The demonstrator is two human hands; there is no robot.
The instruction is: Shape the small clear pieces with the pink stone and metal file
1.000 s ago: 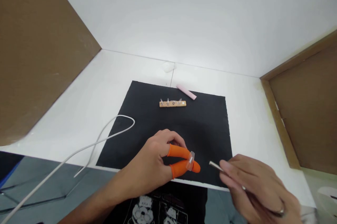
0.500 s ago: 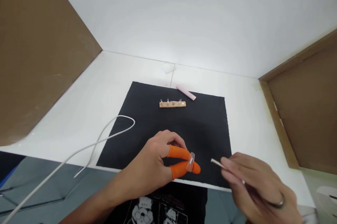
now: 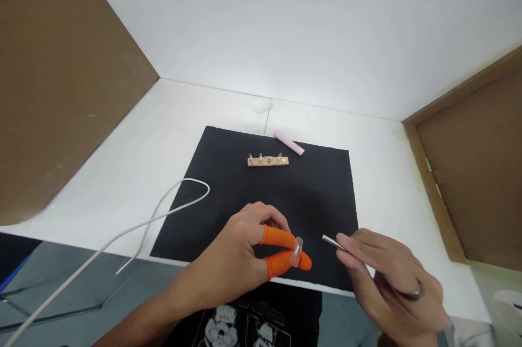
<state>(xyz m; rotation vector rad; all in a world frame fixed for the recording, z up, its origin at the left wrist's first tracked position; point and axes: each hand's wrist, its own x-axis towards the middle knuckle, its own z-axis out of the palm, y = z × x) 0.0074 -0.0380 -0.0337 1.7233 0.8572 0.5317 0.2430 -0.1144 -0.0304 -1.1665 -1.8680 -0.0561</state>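
Note:
My left hand (image 3: pixel 240 243) is above the front part of the black mat (image 3: pixel 244 200), with orange finger cots on thumb and index finger. Between those two fingertips it pinches a small clear piece (image 3: pixel 296 252) that looks like a false nail tip. To its right, my right hand (image 3: pixel 391 276), with a ring on one finger, pinches a slim, pale metallic stick (image 3: pixel 332 241). The stick's tip points left toward the clear piece, with a gap between them. Much of the stick is hidden by the fingers.
Farther back on the mat lies a narrow tan strip (image 3: pixel 267 161) with several clear upright pieces. Behind it rests a pink bar (image 3: pixel 289 143). A white cable (image 3: pixel 134 227) loops over the left side. Brown panels (image 3: pixel 61 91) and a white wall (image 3: pixel 285 26) enclose the table.
My right hand has moved a little left and up, bringing the stick closer to the clear piece. My left hand has stayed nearly still.

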